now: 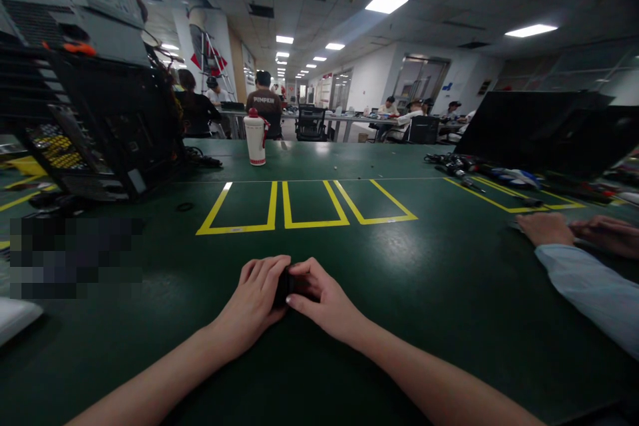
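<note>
Low over the green tabletop (349,266), my two hands meet around a small black object (283,288). Its kind cannot be made out, since fingers cover most of it. My left hand (249,303) is closed over its left side, fingers bent across the top. From the right, my right hand (329,303) grips its edge with curved fingers and the thumb nearer me. Just beyond the hands, yellow tape (319,223) marks three outlines on the table.
Computer cases (100,106) are stacked at the left. A white bottle (256,140) with a red lid stands farther back. A black ring (184,207) lies left of the tape. At the right are a co-worker's sleeved arm (589,289), tools (456,165) and a dark monitor (529,126).
</note>
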{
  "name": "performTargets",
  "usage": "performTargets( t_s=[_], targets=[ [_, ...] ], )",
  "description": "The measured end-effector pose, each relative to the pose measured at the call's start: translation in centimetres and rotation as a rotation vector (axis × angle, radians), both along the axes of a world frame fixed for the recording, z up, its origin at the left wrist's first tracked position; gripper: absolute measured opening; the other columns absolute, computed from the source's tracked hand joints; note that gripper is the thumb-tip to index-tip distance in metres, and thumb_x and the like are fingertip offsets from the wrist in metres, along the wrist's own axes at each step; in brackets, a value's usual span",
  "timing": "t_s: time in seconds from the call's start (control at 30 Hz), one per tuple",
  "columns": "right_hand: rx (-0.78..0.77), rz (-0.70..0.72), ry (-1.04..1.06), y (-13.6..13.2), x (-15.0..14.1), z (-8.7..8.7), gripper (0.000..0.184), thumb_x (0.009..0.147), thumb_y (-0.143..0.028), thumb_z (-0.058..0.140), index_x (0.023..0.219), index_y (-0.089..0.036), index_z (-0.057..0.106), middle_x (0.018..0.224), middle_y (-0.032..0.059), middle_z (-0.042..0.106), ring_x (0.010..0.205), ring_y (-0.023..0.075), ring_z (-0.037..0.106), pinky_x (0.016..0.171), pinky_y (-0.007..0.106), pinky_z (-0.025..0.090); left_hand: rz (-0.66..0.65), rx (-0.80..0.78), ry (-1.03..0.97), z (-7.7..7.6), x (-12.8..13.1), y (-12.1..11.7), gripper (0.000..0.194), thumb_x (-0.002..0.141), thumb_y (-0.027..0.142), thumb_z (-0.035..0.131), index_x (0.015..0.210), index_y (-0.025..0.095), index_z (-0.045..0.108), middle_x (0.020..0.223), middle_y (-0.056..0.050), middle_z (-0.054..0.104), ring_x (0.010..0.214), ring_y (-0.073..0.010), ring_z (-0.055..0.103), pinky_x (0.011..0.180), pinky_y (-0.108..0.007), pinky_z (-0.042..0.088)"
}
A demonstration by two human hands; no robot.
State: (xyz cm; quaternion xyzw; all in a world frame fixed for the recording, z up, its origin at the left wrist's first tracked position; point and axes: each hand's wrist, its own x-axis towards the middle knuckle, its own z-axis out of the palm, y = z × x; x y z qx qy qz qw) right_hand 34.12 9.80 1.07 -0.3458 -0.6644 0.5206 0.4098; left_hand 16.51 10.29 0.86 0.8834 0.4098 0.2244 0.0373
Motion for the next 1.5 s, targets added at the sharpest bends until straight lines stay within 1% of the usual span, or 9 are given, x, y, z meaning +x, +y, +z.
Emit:
performTargets(
  t_s=[0.13,0.37,0.5,0.67,0.83,1.03,1.23,1.4,1.5],
  targets=[
    [-0.027,0.012,0.026,0.07,-0.06,0.15,0.022,0.075,-0.021,0.057,0.095,-0.022,0.048,0.095,0.0005,0.054,0.096,0.0161,0.055,0.085,0.034,0.046,-0.005,-0.004,0.01,-0.02,-0.01,-0.02,0.063,0.072,0.013,0.054,0.126,0.021,0.022,0.125,-0.01,0.041,0.114,-0.0257,0.039,0.095,-0.05,0.029],
    [-0.031,-0.003,-0.026,0.05,0.13,0.39,0.034,0.073,-0.018,0.058,0.105,-0.022,0.047,0.107,0.0032,0.051,0.103,0.0177,0.051,0.091,0.037,0.043,-0.006,0.0,-0.009,-0.08,0.09,0.02,0.064,0.071,0.011,0.055,0.126,0.022,0.022,0.123,-0.01,0.042,0.113,-0.0262,0.04,0.094,-0.05,0.03],
    [0.024,-0.023,-0.065,-0.05,0.1,0.14,0.031,0.071,-0.017,0.059,0.1,-0.023,0.049,0.103,0.0013,0.05,0.101,0.0165,0.051,0.091,0.036,0.042,-0.001,-0.003,0.004,-0.08,0.04,0.02,0.066,0.071,0.013,0.055,0.127,0.022,0.021,0.125,-0.009,0.041,0.114,-0.0266,0.039,0.094,-0.051,0.029],
    [0.001,-0.023,-0.003,0.04,-0.11,-0.07,0.021,0.076,-0.021,0.055,0.096,-0.023,0.049,0.098,0.001,0.053,0.097,0.0158,0.053,0.088,0.035,0.044,0.015,0.002,0.014,-0.1,0.09,-0.01,0.064,0.071,0.012,0.055,0.126,0.021,0.023,0.125,-0.009,0.041,0.114,-0.0258,0.039,0.095,-0.049,0.03],
    [-0.044,-0.019,-0.009,0.21,0.11,0.2,0.033,0.075,-0.021,0.056,0.106,-0.021,0.046,0.107,0.004,0.053,0.104,0.0175,0.051,0.092,0.037,0.042,0.014,0.006,0.004,-0.3,0.02,0.07,0.065,0.071,0.013,0.056,0.126,0.021,0.022,0.125,-0.008,0.042,0.114,-0.0259,0.04,0.095,-0.05,0.03],
    [-0.019,0.002,-0.036,-0.1,0.24,0.4,0.034,0.072,-0.018,0.06,0.103,-0.022,0.047,0.104,0.0022,0.052,0.102,0.0163,0.052,0.092,0.035,0.041,0.012,-0.005,0.009,-0.09,-0.03,0.04,0.066,0.07,0.011,0.055,0.126,0.022,0.022,0.125,-0.008,0.041,0.114,-0.0257,0.04,0.096,-0.05,0.029],
    [-0.064,0.041,0.062,0.21,-0.07,0.18,0.022,0.076,-0.02,0.055,0.097,-0.02,0.048,0.094,0.0008,0.055,0.095,0.0157,0.055,0.084,0.033,0.046,0.015,0.03,-0.007,-0.45,0.05,0.19,0.065,0.07,0.013,0.056,0.126,0.021,0.024,0.123,-0.009,0.043,0.112,-0.026,0.042,0.094,-0.05,0.031],
    [-0.095,0.012,0.037,0.36,0.02,0.15,0.031,0.076,-0.021,0.055,0.106,-0.02,0.047,0.106,0.004,0.054,0.103,0.0169,0.052,0.09,0.034,0.043,0.008,0.026,-0.005,-0.38,0.06,0.18,0.065,0.07,0.012,0.056,0.126,0.02,0.024,0.123,-0.009,0.043,0.113,-0.0257,0.041,0.095,-0.049,0.031],
    [-0.105,0.044,0.042,0.28,0.11,0.16,0.032,0.074,-0.019,0.058,0.104,-0.02,0.047,0.105,0.0033,0.054,0.103,0.0167,0.052,0.091,0.034,0.042,0.002,0.016,-0.004,-0.14,0.04,0.04,0.065,0.07,0.011,0.056,0.126,0.02,0.024,0.124,-0.009,0.043,0.113,-0.0263,0.041,0.094,-0.051,0.03]
  ],
)
